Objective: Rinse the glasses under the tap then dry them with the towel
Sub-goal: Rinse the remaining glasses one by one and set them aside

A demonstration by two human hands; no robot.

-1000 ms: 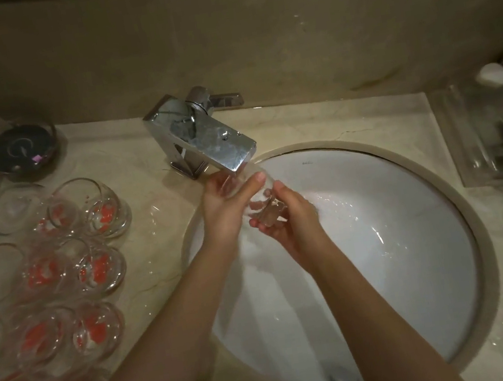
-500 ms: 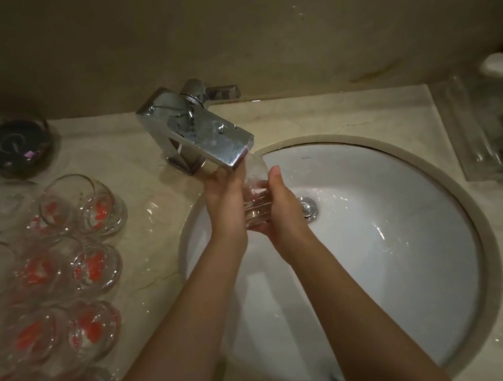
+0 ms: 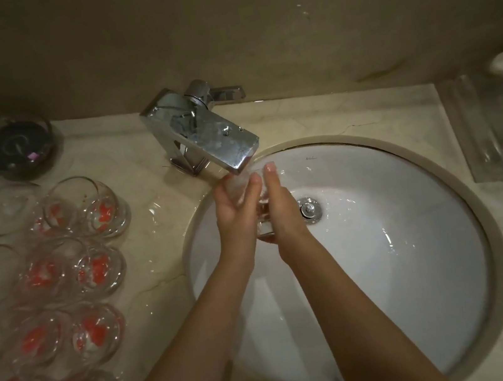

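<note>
- Two hands meet under the tap [image 3: 201,132] in the head view, with one clear glass [image 3: 257,204] sandwiched between them, above the white sink [image 3: 403,265].
- Left hand [image 3: 236,214] lies against the glass's left side, its thumb reaching up towards the spout; the fingers look fairly straight, pressing rather than wrapping, though the glass blurs the detail.
- Right hand [image 3: 282,215] presses the opposite side, fingers extended upward with the tips just below the spout's lip.
- Between the palms the glass seems to stand roughly along the line of the fingers, its upper end towards the spout and its thick base down near the wrists; which end is the mouth I cannot tell for certain.
- Both hands are equally near it, so either could take it alone; in my judgement the rinse is under way and the next need is to lift it clear towards a towel, which is not in sight.
- On the wet counter [image 3: 160,247] to the left stands a cluster of glasses with red marks [image 3: 69,278], well apart from the hands.
</note>
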